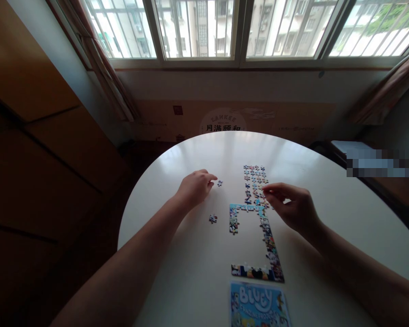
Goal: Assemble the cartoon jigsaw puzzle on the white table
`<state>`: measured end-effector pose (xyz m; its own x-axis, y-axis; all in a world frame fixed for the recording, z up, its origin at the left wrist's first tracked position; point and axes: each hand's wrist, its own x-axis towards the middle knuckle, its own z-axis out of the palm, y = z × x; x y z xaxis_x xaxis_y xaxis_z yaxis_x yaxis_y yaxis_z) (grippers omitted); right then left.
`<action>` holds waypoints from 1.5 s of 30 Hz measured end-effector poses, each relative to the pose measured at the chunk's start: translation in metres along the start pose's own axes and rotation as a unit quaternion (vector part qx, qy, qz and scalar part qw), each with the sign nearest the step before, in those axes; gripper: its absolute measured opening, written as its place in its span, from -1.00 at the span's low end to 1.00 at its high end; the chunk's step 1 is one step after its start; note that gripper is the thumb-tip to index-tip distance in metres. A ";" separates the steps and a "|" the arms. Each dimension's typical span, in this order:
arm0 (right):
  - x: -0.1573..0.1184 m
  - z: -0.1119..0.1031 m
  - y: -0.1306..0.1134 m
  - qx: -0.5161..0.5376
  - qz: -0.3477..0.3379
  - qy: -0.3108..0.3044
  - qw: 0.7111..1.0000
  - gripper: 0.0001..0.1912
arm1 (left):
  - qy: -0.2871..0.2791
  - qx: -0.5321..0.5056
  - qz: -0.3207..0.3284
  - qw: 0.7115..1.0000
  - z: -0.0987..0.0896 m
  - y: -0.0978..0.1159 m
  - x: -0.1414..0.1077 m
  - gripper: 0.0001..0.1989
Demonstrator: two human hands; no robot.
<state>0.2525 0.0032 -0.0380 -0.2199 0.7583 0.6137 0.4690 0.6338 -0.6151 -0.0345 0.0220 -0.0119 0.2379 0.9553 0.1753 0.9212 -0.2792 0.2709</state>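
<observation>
My left hand hovers at the left of the table, index finger and thumb apart, just beside a loose jigsaw piece. Another loose piece lies nearer to me. My right hand has its thumb and index finger pinched together at the right edge of rows of loose jigsaw pieces; what sits between the fingertips is too small to make out. Below those rows lies a partly joined puzzle border, with top, right and bottom sides and a short left side.
A blue picture sheet or box lid marked "BLUEY" lies at the near edge of view. The round white table has a curved far edge. Beyond are a cardboard panel, a window and curtains; a wooden cabinet stands left.
</observation>
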 end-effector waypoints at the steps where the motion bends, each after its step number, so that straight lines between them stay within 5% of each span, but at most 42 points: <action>1: 0.000 0.000 0.000 0.000 0.000 0.000 1.000 -0.89 | -0.007 0.011 -0.003 1.000 0.002 0.002 0.001 -0.70; 10: 0.001 0.003 -0.003 -0.005 -0.002 0.003 1.000 -0.88 | -0.040 0.049 0.016 0.998 0.010 0.009 0.009 -0.69; 22: 0.003 -0.004 -0.009 -0.041 -0.010 0.003 0.999 -0.86 | -0.121 0.012 -0.029 0.992 -0.008 0.014 0.006 -0.77; 32: 0.003 -0.004 -0.008 -0.049 0.000 -0.013 0.999 -0.87 | -0.109 -0.005 -0.052 0.993 -0.003 0.001 0.004 -0.80; 45: 0.002 -0.005 -0.011 -0.038 -0.004 -0.016 0.999 -0.87 | -0.080 0.041 -0.116 0.989 -0.001 0.016 0.001 -0.69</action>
<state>0.2512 -0.0031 -0.0279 -0.2512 0.7584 0.6015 0.5303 0.6276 -0.5700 -0.0203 0.0181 -0.0065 0.0579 0.9976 -0.0371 0.9769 -0.0490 0.2081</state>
